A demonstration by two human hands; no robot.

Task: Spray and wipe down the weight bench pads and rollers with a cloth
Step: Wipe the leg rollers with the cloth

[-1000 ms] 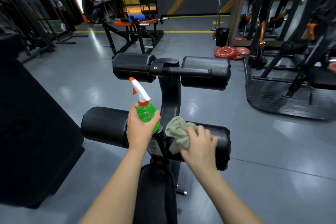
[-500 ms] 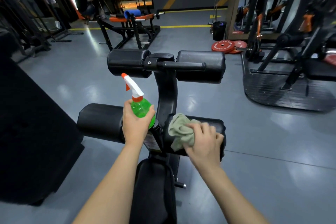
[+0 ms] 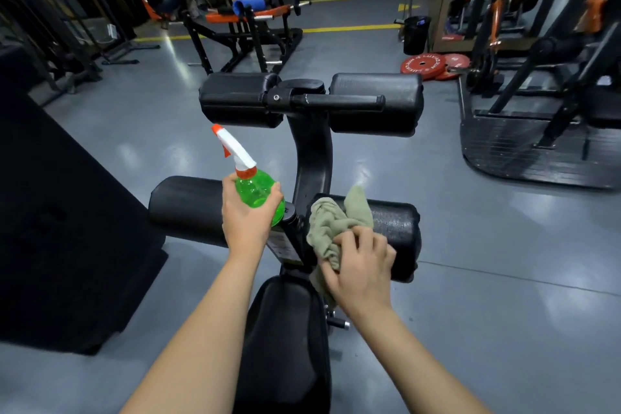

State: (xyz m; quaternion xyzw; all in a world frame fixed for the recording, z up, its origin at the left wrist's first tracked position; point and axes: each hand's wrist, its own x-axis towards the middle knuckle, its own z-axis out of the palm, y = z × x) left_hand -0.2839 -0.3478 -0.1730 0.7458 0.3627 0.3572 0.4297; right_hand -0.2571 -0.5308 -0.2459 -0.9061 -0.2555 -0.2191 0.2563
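A: Why is the spray bottle (image 3: 256, 192) up in the air and not set down?

B: The left hand (image 3: 247, 223) has its fingers wrapped round the bottle's green belly, upright above the near left roller (image 3: 184, 205), nozzle aimed away and to the left. No finger sits on the trigger, so I'd say it is only parked there, ready for the next squirt.

A: And the cloth (image 3: 331, 223)?

B: It is bunched under the right hand (image 3: 361, 267). The fingers are curled over it and press it onto the near right roller (image 3: 395, 223), at the end beside the centre post (image 3: 311, 151). One corner pokes up over the roller's top.

A: So one hand per job?

B: It seems so. Neither tool has to be put down between spraying and rubbing.

A: What's left?

B: Probably the two far rollers (image 3: 376, 101) and the seat pad (image 3: 285, 339) between the forearms. Nothing touches them now, and I cannot tell whether they are clean.
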